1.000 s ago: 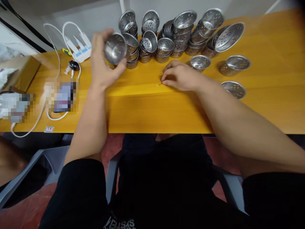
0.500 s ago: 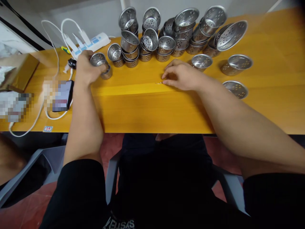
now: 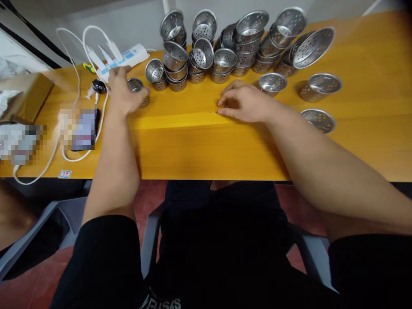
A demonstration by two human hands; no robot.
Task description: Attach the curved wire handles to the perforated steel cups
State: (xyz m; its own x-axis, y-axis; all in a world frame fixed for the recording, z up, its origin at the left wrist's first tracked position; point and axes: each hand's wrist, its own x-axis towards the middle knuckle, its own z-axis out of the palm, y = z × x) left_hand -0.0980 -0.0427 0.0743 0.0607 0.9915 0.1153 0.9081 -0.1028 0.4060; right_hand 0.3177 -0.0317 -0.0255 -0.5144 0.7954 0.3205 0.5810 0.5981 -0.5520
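My left hand [image 3: 121,92] rests on the orange table [image 3: 206,141] at the left, its fingers curled round a small perforated steel cup [image 3: 137,88] that stands on the tabletop. Next to that cup stands another small steel cup [image 3: 155,73]. My right hand [image 3: 246,103] lies near the table's middle, fingertips pinched on a thin metal wire piece [image 3: 215,113] that lies flat on the wood. Behind both hands stand stacks of perforated steel cups [image 3: 222,47].
Loose steel cups [image 3: 272,82] [image 3: 318,85] [image 3: 318,120] lie to the right. A white power strip [image 3: 120,60], white cables [image 3: 48,159], a black round object [image 3: 99,86] and a phone [image 3: 82,128] sit at the left. A cardboard box [image 3: 25,96] is at far left.
My left hand lowered the steel cup from in front of the stacks down onto the table at the left. My right hand stayed in place on the wire piece.
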